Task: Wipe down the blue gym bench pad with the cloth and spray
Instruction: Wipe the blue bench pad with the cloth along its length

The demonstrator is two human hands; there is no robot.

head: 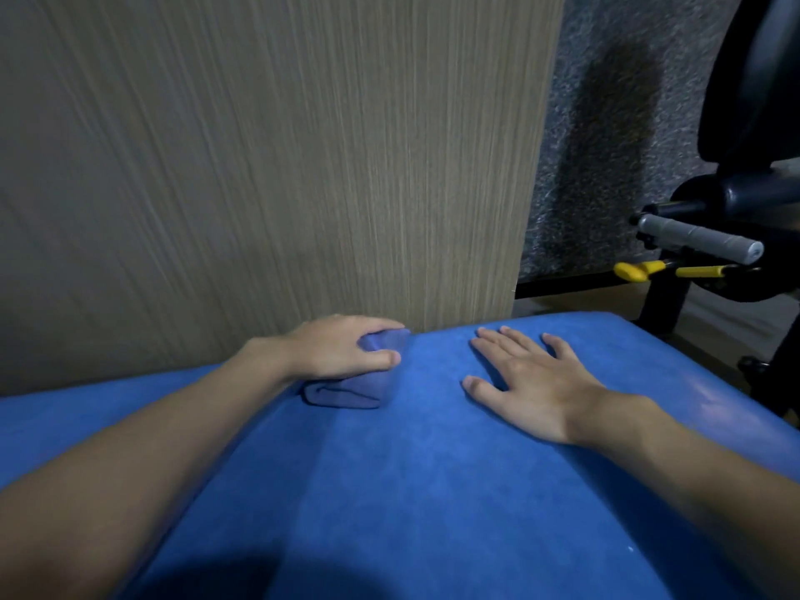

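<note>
on the blue pad, left hand around cloth

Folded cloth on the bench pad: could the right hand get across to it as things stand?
Probably yes: only bare bench pad lies between the right hand and the cloth, though the left hand grips it.

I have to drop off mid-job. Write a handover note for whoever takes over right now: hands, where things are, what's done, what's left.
Left hand: grips the folded blue cloth, pressed on the bench pad at its far edge, beside the wood-grain panel.
Right hand: flat on the pad, fingers spread, holding nothing.
Spray: not in view.
Done: cannot tell how much has been wiped; the pad shows no clear wet trail.
Left: probably wipe from the far edge across the rest of the pad, and find the spray if more is needed.
</note>
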